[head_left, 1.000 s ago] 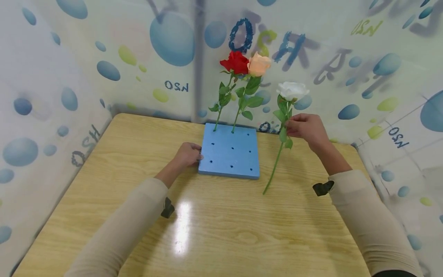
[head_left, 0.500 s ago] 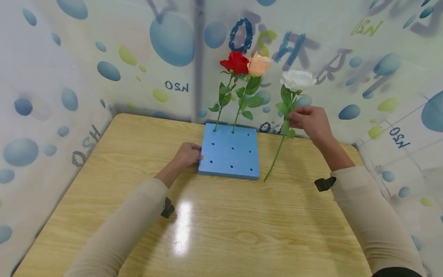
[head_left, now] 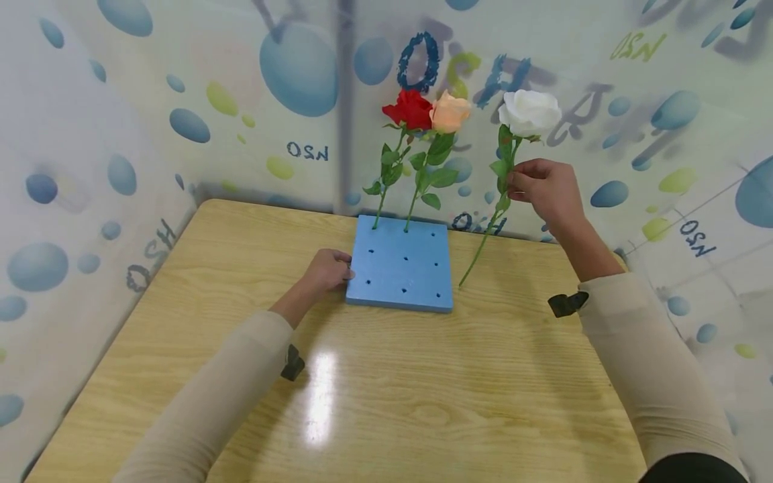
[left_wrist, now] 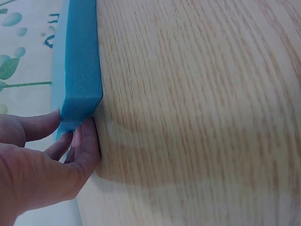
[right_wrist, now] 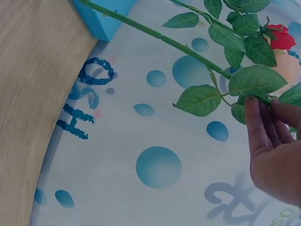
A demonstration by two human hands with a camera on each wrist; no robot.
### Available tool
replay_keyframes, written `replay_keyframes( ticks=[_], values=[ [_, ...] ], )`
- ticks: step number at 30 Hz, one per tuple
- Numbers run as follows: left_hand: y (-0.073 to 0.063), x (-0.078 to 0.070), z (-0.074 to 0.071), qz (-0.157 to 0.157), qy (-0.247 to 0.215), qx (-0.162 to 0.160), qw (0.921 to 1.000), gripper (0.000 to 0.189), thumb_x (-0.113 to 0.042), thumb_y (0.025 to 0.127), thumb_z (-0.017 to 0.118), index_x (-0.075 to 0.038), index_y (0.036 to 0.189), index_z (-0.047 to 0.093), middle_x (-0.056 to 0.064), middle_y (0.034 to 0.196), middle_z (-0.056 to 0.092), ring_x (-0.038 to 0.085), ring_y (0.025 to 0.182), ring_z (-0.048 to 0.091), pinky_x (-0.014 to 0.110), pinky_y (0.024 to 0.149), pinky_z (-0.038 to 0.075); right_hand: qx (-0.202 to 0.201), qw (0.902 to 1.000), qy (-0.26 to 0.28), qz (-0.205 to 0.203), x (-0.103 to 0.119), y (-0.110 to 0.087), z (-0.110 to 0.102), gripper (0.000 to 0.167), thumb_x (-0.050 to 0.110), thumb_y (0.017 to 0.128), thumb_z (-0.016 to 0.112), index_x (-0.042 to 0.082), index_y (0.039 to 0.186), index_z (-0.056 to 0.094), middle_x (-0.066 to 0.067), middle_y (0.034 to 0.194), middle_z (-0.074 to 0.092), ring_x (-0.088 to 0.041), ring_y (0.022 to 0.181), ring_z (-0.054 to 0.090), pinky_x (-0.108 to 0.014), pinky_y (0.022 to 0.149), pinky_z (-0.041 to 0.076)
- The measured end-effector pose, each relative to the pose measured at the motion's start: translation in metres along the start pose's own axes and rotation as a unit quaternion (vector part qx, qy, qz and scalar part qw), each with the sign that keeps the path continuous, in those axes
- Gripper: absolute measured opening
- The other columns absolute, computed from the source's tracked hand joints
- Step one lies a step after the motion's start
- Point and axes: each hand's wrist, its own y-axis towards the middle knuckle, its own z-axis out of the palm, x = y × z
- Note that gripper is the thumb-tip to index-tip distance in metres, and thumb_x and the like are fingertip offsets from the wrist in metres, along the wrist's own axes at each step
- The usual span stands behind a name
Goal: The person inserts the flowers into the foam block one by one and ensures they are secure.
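Observation:
My right hand [head_left: 548, 191] pinches a white rose [head_left: 530, 113] by its leafy stem, high over the table's right back. The rose leans, its bare stem [right_wrist: 160, 35] slanting down so the lower end hangs just right of a blue foam board [head_left: 395, 272]. That board lies flat and has rows of small holes. At its left edge my left hand [head_left: 328, 270] grips it, thumb on the top and fingers against the side, as the left wrist view shows. A red rose [head_left: 409, 111] and a peach rose [head_left: 449, 113] stand in the back-row holes.
The light wooden table [head_left: 386, 389] extends in front and to both sides of the board. Behind it, close to the board's back edge, rises a patterned wall [head_left: 241, 100] with blue and green spots and letters.
My right hand has raised the white rose and moved it slightly right; the stem's lower end has risen from below the board's front edge. The left hand and board stay put.

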Motion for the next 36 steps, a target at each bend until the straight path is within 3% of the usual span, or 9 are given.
replay_keyframes(
  ticks=[10, 17, 36],
  values=[
    [0.001, 0.000, 0.000, 0.014, 0.002, -0.003, 0.9999, 0.045, 0.000, 0.092, 0.055, 0.002, 0.137, 0.050, 0.020, 0.133, 0.054, 0.029, 0.115, 0.057, 0.039, 0.097, 0.050, -0.032, 0.9990, 0.029, -0.013, 0.009, 0.011, -0.001, 0.027, 0.024, 0.094, 0.063, 0.002, 0.110, 0.065, 0.009, 0.086, 0.068, -0.006, 0.080, 0.067, -0.016, 0.074, 0.054],
    [0.003, 0.003, 0.000, 0.026, 0.014, -0.010, 0.9995, 0.044, 0.000, 0.092, 0.056, 0.003, 0.136, 0.051, 0.021, 0.132, 0.054, 0.028, 0.113, 0.058, 0.038, 0.096, 0.050, -0.056, 0.9982, 0.024, -0.003, 0.011, 0.022, 0.002, 0.036, 0.029, 0.095, 0.061, 0.002, 0.118, 0.064, 0.008, 0.095, 0.066, -0.008, 0.089, 0.065, -0.022, 0.085, 0.054],
    [0.002, 0.002, 0.000, 0.028, 0.011, -0.006, 0.9995, 0.045, 0.000, 0.092, 0.057, 0.003, 0.137, 0.050, 0.020, 0.132, 0.055, 0.029, 0.114, 0.058, 0.039, 0.097, 0.050, -0.112, 0.9898, 0.086, -0.019, 0.020, 0.043, 0.029, 0.028, 0.019, 0.096, 0.058, 0.000, 0.115, 0.066, -0.001, 0.097, 0.068, -0.011, 0.085, 0.068, -0.025, 0.087, 0.055]
  ],
)
